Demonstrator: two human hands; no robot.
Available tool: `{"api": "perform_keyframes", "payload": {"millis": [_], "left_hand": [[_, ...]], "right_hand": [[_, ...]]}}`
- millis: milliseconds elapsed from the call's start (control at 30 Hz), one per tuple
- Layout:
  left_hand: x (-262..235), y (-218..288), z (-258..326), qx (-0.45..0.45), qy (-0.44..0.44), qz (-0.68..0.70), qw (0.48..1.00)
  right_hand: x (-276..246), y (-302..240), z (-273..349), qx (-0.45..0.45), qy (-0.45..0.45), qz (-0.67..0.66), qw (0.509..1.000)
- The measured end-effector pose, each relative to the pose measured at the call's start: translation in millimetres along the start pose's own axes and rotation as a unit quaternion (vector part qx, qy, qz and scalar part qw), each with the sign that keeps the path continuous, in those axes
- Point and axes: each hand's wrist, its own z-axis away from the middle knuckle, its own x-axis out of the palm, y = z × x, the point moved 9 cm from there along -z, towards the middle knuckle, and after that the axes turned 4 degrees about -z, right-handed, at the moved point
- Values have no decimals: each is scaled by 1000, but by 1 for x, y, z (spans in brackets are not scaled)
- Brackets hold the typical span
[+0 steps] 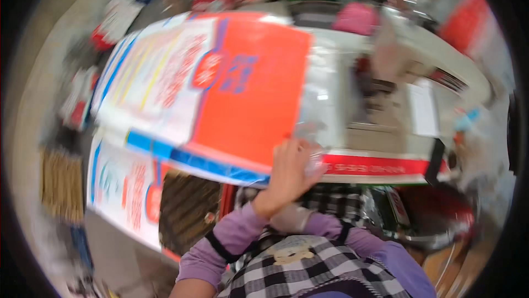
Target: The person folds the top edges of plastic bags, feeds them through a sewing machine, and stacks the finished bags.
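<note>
My left hand [292,168] reaches over the near edge of the table, smeared by motion. Its fingers look stretched out and its thumb stands apart to the right. It lies at the right corner of a large orange, white and blue printed sheet [256,99], which looks like flat packaging. Crumpled clear plastic [314,146] shows just beside the fingers; whether the hand touches it I cannot tell. My right hand [289,218], pale and perhaps gloved, is close to my body beneath the left wrist, its fingers hidden.
A second printed sheet [118,188] sticks out below the first. Bundled brown strips [190,207] lie at the near left, more [61,185] farther left. A white card [423,108] is on the table's right. A dark red, plastic-lined container [435,210] stands at the near right.
</note>
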Motion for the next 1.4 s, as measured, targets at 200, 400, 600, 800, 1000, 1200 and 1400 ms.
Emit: {"api": "perform_keyframes", "payload": {"millis": [200,400,600,800,1000,1200,1400], "left_hand": [[62,-116,-44,-75,-92,62,991],[53,-114,-55,-167,-50,298,938],[15,-95,-56,-141,-42,250,957],[-45,-138,-39,-225,174,381,880],[-21,-105,-34,-181,42,430,884],[4,-112,-27,-70,-55,74,993],[-19,-136,-29,-176,-247,55,951]], "right_hand": [[-146,-12,93,46,194,-112,974],[-228,97,175,212,610,-281,710],[-250,100,57,216,469,-342,785],[-227,126,103,392,409,-70,821],[-281,24,63,44,541,-149,827],[-245,43,26,63,586,-352,727],[-222,32,16,-3,436,-212,875]]}}
